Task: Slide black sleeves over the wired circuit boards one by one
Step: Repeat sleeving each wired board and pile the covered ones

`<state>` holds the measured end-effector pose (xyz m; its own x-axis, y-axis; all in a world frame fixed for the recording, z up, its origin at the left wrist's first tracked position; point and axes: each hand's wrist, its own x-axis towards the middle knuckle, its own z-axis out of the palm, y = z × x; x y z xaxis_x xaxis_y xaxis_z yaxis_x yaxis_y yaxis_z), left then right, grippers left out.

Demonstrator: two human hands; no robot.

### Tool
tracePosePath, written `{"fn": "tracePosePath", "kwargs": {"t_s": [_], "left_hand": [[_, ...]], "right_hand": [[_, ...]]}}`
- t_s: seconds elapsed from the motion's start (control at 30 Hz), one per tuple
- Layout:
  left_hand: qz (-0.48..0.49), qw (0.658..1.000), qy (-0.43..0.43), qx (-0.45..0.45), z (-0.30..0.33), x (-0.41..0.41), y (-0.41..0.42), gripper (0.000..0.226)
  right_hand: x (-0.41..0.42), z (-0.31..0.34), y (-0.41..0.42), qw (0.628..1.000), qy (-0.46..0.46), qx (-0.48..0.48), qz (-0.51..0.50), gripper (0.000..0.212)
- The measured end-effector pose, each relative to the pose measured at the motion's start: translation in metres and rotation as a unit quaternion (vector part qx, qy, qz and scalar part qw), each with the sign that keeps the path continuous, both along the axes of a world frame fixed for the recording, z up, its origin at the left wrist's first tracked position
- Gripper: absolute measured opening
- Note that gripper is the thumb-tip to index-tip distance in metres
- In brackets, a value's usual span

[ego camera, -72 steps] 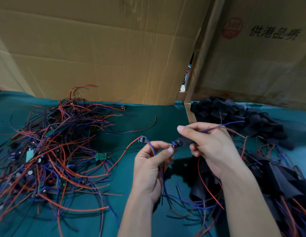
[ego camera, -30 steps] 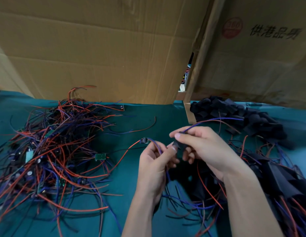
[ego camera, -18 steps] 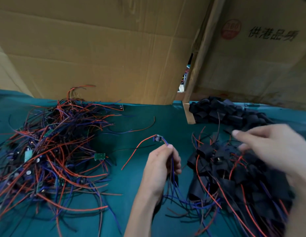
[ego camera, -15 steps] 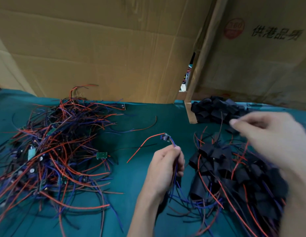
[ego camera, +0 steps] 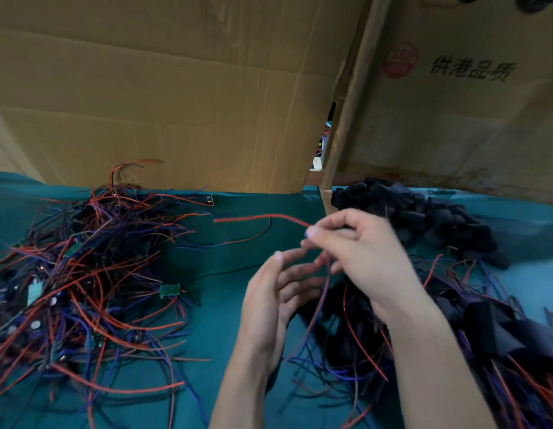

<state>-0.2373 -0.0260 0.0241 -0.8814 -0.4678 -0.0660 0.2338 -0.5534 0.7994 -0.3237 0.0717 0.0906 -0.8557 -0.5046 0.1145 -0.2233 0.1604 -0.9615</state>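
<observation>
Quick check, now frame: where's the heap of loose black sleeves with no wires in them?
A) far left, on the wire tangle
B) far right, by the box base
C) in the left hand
B: the loose black sleeves lie far right against the cardboard box, behind the right hand.

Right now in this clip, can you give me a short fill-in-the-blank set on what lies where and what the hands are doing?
1. The right hand pinches a wire coloured ____.
2. The tangled pile of wired boards lies to the person's ____.
3. The loose black sleeves are heaped in front of a ____ box.
4. The table cover is coloured ____.

Missing words: red; left; cardboard; teal
</observation>
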Motion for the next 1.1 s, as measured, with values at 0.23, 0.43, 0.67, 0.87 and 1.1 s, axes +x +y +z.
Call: {"fn": "tracePosePath", "kwargs": {"t_s": [0.23, 0.43, 0.67, 0.87, 1.1], "left_hand": [[0.058, 0.997, -0.044, -0.026, -0.002, -0.004, 0.005, 0.032], [0.077, 0.996, -0.036, -0.031, -0.003, -0.003, 0.005, 0.028], [0.068, 0.997, -0.02, -0.041, -0.002, -0.003, 0.007, 0.024], [0.059, 0.996, -0.032, -0.062, -0.002, -0.002, 0.008, 0.019], [0.059, 0.992, -0.054, -0.098, -0.002, -0.001, 0.011, 0.022]], "right_hand": [[-0.022, 0.029, 0.009, 0.954, 0.156, 0.256, 0.02, 0.018], [-0.135, 0.058, 0.039, 0.921, 0.115, 0.353, -0.12, 0.006], [-0.162, -0.009, 0.06, 0.825, 0.082, 0.547, -0.114, 0.051], [-0.156, 0.031, 0.06, 0.838, 0.156, 0.48, -0.205, 0.046], [-0.064, 0.108, 0.032, 0.932, 0.277, 0.099, -0.212, 0.042]]}}
